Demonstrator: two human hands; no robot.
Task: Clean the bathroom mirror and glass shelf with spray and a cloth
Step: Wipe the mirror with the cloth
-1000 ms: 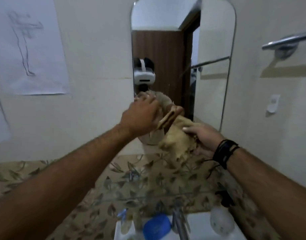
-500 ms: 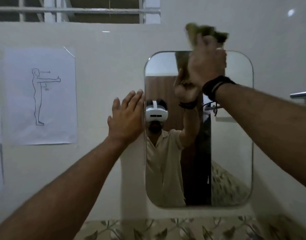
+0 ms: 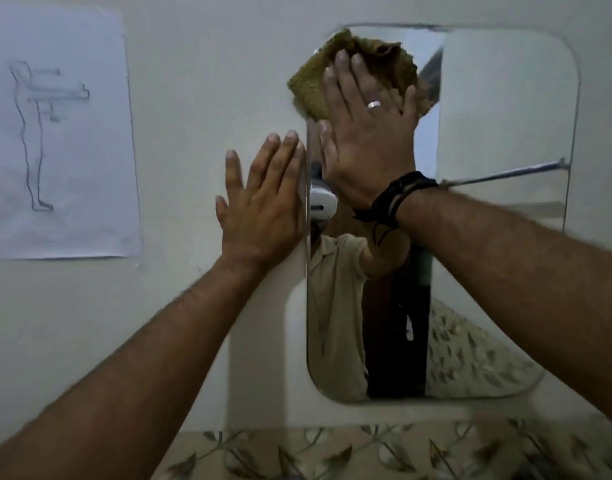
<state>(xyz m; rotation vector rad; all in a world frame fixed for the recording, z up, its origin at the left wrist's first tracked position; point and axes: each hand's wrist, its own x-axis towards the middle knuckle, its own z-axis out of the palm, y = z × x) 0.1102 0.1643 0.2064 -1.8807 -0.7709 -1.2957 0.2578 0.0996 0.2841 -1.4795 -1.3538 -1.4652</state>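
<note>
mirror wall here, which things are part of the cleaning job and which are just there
Part of the job:
- mirror
- cloth, pressed flat on the mirror's top left corner by the right hand
- left hand, flat on the wall at the mirror's left edge

Just there:
- paper figure drawing on the wall
- leaf-patterned tiles below

Mirror (image 3: 505, 237): on the wall (image 3: 200, 57), right of centre.
Cloth (image 3: 313, 86): at the mirror's top left corner, lapping over its left edge onto the wall.
Right hand (image 3: 366, 133): flat on the cloth — fingers toward the mirror's top edge, pressing the cloth against the glass.
Left hand (image 3: 263, 199): flat on the wall, just beside the mirror's left edge, below the cloth.
Paper sheet (image 3: 58, 133): on the wall, well left of the mirror.
Tile band (image 3: 332, 452): below the mirror's bottom edge — along the foot of the wall.
</note>
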